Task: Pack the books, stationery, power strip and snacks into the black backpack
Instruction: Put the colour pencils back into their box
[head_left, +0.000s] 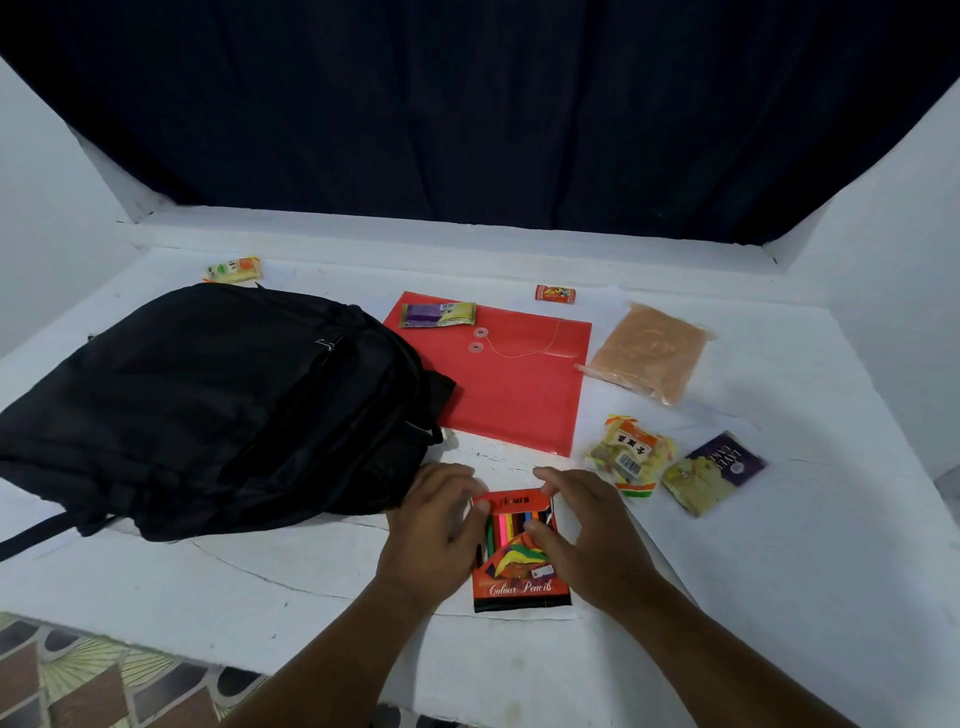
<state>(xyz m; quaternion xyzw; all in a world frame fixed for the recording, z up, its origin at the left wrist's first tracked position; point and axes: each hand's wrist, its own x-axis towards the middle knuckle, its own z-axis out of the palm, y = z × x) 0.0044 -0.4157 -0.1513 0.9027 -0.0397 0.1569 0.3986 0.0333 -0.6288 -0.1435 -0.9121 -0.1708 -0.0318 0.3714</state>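
Observation:
A box of colour pencils (519, 571) lies flat near the table's front edge, its top flap open with pencil tips showing. My left hand (434, 525) grips its left side and my right hand (582, 525) grips its right side and flap. The black backpack (208, 405) lies on its side to the left, its zips shut as far as I can see. A red string-tie folder (519, 395) lies behind the box, with a purple and yellow snack packet (437, 315) on its far left corner.
Snacks are scattered on the white table (753, 571): a yellow packet (631, 454) and a purple cake packet (714, 473) at right, a clear bag of orange snacks (649, 353), a small red packet (555, 293), a yellow-green packet (234, 269) far left. A dark curtain hangs behind.

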